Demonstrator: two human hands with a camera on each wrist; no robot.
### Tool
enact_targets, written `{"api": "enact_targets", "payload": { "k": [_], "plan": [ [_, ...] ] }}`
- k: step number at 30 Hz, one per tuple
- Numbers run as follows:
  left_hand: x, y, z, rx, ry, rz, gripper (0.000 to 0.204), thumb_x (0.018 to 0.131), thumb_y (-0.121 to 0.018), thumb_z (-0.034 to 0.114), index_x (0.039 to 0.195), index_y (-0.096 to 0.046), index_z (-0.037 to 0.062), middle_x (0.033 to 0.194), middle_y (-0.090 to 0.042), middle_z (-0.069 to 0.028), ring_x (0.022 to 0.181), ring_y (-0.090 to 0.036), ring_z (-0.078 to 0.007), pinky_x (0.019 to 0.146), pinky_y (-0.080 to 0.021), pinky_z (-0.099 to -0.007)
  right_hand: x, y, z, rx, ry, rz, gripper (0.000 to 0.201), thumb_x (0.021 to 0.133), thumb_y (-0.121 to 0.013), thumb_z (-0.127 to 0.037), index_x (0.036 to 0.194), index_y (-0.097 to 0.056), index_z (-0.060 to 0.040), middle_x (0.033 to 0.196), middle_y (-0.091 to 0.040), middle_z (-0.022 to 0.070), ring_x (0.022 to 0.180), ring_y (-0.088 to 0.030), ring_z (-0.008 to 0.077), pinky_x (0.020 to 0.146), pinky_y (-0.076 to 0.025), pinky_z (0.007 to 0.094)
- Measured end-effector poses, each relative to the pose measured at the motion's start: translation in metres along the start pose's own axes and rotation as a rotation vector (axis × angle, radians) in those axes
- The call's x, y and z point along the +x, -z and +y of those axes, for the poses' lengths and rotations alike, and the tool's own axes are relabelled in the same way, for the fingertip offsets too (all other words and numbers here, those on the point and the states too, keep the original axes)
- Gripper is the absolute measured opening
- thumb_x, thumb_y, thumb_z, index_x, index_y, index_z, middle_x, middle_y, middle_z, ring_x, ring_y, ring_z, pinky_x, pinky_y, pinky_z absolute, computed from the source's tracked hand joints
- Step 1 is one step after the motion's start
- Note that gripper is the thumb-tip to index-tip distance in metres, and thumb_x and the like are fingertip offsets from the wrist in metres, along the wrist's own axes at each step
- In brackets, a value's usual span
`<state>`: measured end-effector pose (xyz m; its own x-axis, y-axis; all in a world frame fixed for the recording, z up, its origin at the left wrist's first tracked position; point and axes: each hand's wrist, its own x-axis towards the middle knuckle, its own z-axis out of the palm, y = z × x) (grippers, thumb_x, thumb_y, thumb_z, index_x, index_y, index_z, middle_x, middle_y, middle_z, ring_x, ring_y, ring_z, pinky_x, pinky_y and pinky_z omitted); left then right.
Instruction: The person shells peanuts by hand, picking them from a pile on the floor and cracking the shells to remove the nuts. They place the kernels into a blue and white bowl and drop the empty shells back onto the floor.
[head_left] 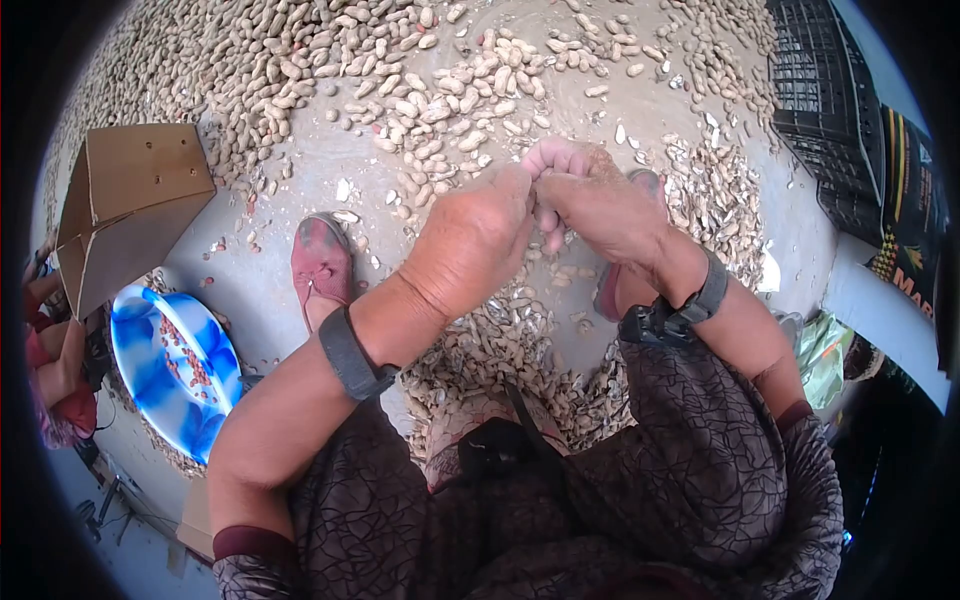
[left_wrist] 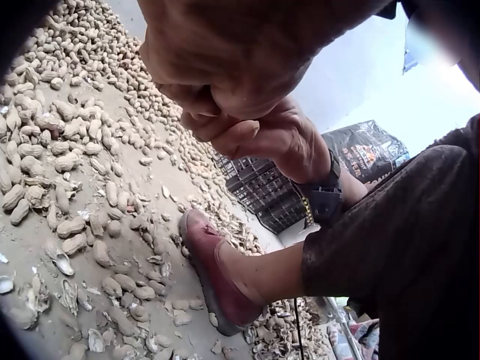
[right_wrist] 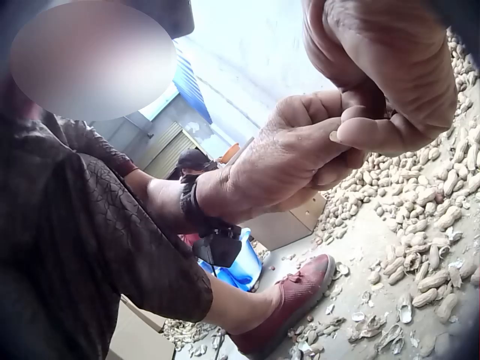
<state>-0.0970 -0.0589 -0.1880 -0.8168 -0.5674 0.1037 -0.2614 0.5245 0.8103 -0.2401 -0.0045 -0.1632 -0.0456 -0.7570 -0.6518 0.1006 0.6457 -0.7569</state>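
In front of the person's knees the left hand (head_left: 475,230) and the right hand (head_left: 605,205) meet at their fingertips, fingers curled. Between them they pinch a peanut, which the fingers hide almost wholly. From the right wrist view, the left hand's thumb and fingers (right_wrist: 322,146) press against the curled right hand (right_wrist: 397,67). Below the hands, broken peanut shells (head_left: 495,340) are heaped between the feet. Whole peanuts (head_left: 470,90) lie scattered on the floor just beyond them.
A large spread of peanuts (head_left: 250,60) covers the floor ahead. At left stand a cardboard box (head_left: 140,190) and a blue-and-white basin (head_left: 140,350) with red kernels (head_left: 185,355). A black crate (head_left: 825,100) is at right. Another person (head_left: 65,375) sits at far left.
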Motion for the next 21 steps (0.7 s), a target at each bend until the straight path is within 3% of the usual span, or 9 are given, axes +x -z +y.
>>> {"api": "enact_targets", "payload": {
  "k": [2,6,9,11,12,14,15,17,21],
  "plan": [
    [0.0,-0.002,-0.002,0.015,-0.01,-0.054,0.016,0.074,-0.05,-0.001,0.089,-0.048,0.0026,0.067,-0.051,-0.0167,0.064,-0.055,-0.0342,0.055,-0.044,-0.0377,0.001,-0.001,0.002,-0.01,-0.014,0.016,0.017,0.075,-0.04,-0.005,0.084,-0.053,0.0018,0.064,-0.051,0.0044,0.048,-0.049,0.0094,0.042,-0.042,0.0224],
    [0.002,-0.003,-0.002,0.019,-0.023,-0.056,0.016,0.073,-0.05,-0.002,0.088,-0.049,0.0024,0.065,-0.052,-0.0167,0.061,-0.055,-0.0344,0.054,-0.044,-0.038,0.006,-0.001,0.01,0.008,-0.016,0.025,0.017,0.074,-0.04,-0.006,0.083,-0.053,0.0013,0.061,-0.049,0.0043,0.045,-0.047,0.0093,0.039,-0.039,0.0234],
    [0.002,-0.007,-0.003,-0.056,0.001,0.039,0.01,0.075,-0.049,0.0,0.085,-0.051,0.0019,0.061,-0.053,-0.0153,0.053,-0.054,-0.029,0.051,-0.043,-0.0353,0.006,-0.001,0.011,-0.043,0.046,0.033,0.017,0.073,-0.041,-0.006,0.083,-0.053,0.0018,0.059,-0.048,0.0036,0.045,-0.046,0.0095,0.039,-0.039,0.0239],
    [-0.001,-0.011,-0.007,-0.179,0.165,0.047,0.005,0.079,-0.05,0.004,0.082,-0.052,0.0012,0.056,-0.052,-0.01,0.047,-0.051,-0.0176,0.046,-0.04,-0.0296,0.004,-0.002,0.007,-0.107,0.046,0.039,0.017,0.073,-0.042,-0.006,0.083,-0.053,0.002,0.059,-0.049,0.0039,0.044,-0.046,0.0095,0.039,-0.038,0.0239],
    [0.0,-0.01,-0.008,-0.178,0.165,0.046,0.005,0.079,-0.05,0.004,0.082,-0.052,0.0012,0.056,-0.052,-0.01,0.047,-0.051,-0.0176,0.046,-0.04,-0.0296,0.004,-0.002,0.006,-0.171,0.045,0.045,0.017,0.072,-0.042,-0.006,0.083,-0.053,0.0021,0.06,-0.049,0.0042,0.044,-0.047,0.0096,0.039,-0.038,0.0239],
    [0.001,-0.006,-0.009,-0.244,0.289,-0.014,0.01,0.083,-0.049,0.01,0.08,-0.053,0.0014,0.056,-0.051,-0.0027,0.046,-0.045,-0.0074,0.042,-0.034,-0.0226,0.003,0.0,0.007,-0.114,0.042,0.023,0.017,0.073,-0.043,-0.006,0.084,-0.053,0.0022,0.062,-0.051,0.0048,0.047,-0.048,0.0098,0.041,-0.04,0.0239],
    [0.002,-0.003,-0.009,-0.243,0.288,-0.013,0.01,0.083,-0.049,0.01,0.08,-0.053,0.0014,0.056,-0.051,-0.0027,0.046,-0.045,-0.0074,0.042,-0.034,-0.0226,0.003,0.001,0.008,-0.058,0.038,0.001,0.016,0.074,-0.043,-0.005,0.084,-0.052,0.0023,0.065,-0.052,0.0054,0.049,-0.05,0.01,0.042,-0.042,0.0239],
    [0.006,0.002,-0.01,-0.669,0.513,-0.08,0.012,0.085,-0.048,0.013,0.081,-0.054,0.0031,0.059,-0.051,0.0016,0.045,-0.042,-0.004,0.041,-0.03,-0.0183,0.002,0.002,0.008,0.056,0.063,-0.037,0.016,0.075,-0.043,-0.005,0.085,-0.052,0.0025,0.067,-0.053,0.0058,0.053,-0.052,0.0104,0.045,-0.044,0.0238],
    [0.003,0.006,-0.014,-0.962,0.61,-0.111,0.013,0.087,-0.048,0.016,0.083,-0.054,0.0047,0.062,-0.052,0.0023,0.045,-0.039,-0.0021,0.04,-0.028,-0.0157,0.003,0.007,0.009,0.185,0.121,-0.157,0.015,0.079,-0.042,-0.005,0.088,-0.052,0.0036,0.073,-0.056,0.007,0.062,-0.056,0.0118,0.054,-0.05,0.0241]
  ]
}}
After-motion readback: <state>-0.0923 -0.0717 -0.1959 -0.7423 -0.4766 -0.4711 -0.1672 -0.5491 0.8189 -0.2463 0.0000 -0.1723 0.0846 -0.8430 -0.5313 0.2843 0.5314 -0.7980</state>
